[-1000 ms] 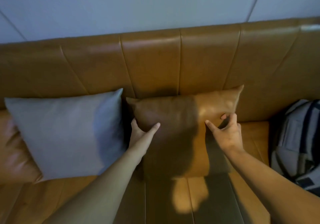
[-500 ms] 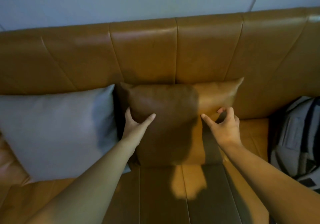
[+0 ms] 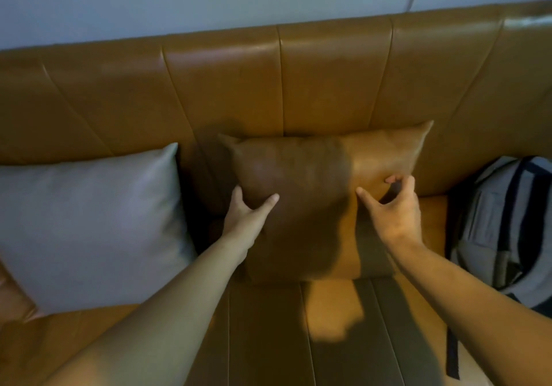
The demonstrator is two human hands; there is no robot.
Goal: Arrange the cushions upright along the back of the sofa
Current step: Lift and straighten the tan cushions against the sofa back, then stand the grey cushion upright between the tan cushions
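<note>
1. Cushions stand along the back of a tan leather sofa [image 3: 328, 66], which serves as the landmark for everything below.
2. At the middle of the sofa's backrest, a tan leather cushion [image 3: 382, 158] stands upright, its top edge leaning against the backrest and its bottom edge on the seat.
3. The left hand [image 3: 248, 215] grips the left edge of the tan leather cushion: the thumb presses on the front face, and the other fingers curl round behind the edge, out of sight.
4. The right hand [image 3: 394, 212] is at the cushion's right part, half curled and open, thumb stretched towards the middle of the front face. The fingertips [image 3: 391, 179] touch or nearly touch the leather; whether they pinch any of it cannot be told.
5. Towards the left end of the sofa, a grey cushion [image 3: 89, 224] also stands upright against the backrest, just beside the tan one with a dark gap between them.
6. Towards the right end of the sofa, a grey backpack [image 3: 504, 230] with dark straps sits on the seat against the backrest. It appears shut, and its contents cannot be seen. One strap hangs down over the seat's front.
7. Shadow from the person's head and arms covers much of the tan cushion's left half and the seat in front of it.
</note>
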